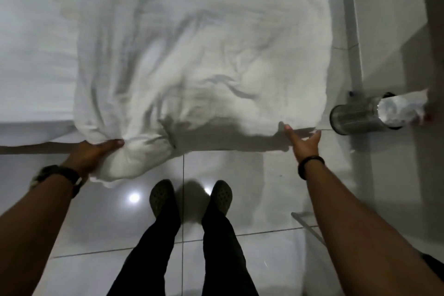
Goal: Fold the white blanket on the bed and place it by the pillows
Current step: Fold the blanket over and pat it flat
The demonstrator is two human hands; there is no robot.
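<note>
The white blanket (204,55) lies rumpled over the foot of the bed (31,55), its near edge hanging over the bed's end. My left hand (92,155) grips a bunched corner of the blanket at the lower left, pulled down off the edge. My right hand (304,143) is spread open at the blanket's lower right corner, fingers just touching or beside the edge, holding nothing. No pillows are in view.
A metal mesh waste bin (353,115) with a white liner stands on the floor right of the bed, beside a white wall (384,19). Glossy grey floor tiles (96,235) lie under my feet (163,197).
</note>
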